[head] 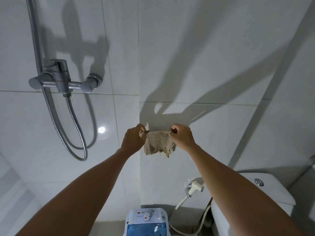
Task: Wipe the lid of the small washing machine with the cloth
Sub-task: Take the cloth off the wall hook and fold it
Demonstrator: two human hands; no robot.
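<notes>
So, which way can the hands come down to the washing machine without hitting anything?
Free: straight down, between the forearms, to the washing machine. Also left of it, under the shower hose. Crowded: its right side, with the bidet sprayer, its hose and the toilet tank.

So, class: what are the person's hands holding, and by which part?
A frayed, ribbed beige cloth, pinched at its two top corners: left hand on one, right hand on the other.

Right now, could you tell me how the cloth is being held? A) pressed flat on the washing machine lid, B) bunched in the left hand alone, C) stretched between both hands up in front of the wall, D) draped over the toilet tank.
C: the left hand and the right hand each pinch a top corner of the cloth, well above the washing machine.
</notes>
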